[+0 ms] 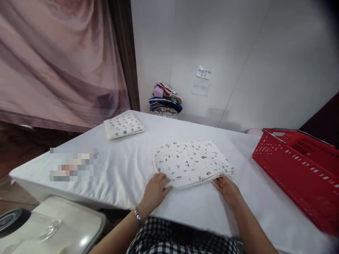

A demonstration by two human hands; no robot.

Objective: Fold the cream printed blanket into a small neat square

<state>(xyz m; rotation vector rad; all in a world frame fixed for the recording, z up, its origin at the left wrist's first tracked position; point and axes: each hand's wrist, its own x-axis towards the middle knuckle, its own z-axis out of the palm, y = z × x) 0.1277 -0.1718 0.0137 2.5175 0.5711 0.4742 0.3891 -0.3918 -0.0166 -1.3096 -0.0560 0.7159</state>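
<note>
A folded white cloth point(189, 162) with a small scattered print lies flat on the table in front of me. At its near left corner, my left hand point(156, 190) grips the edge, fingers on top and thumb by the near side. My right hand point(227, 188) pinches the layered edge at the near right corner; its fingertips are partly under the fabric. Farther off to the left lies a second folded white cloth point(123, 126), printed with grey, red and blue motifs, apart from both hands.
A red plastic basket point(296, 176) with metal handles stands at the table's right side. The white-covered table point(119, 169) meets a wall at the back, near a stack of folded textiles point(166, 100). A pixelated item lies at left. A whitish stool-like object point(71, 215) stands at lower left.
</note>
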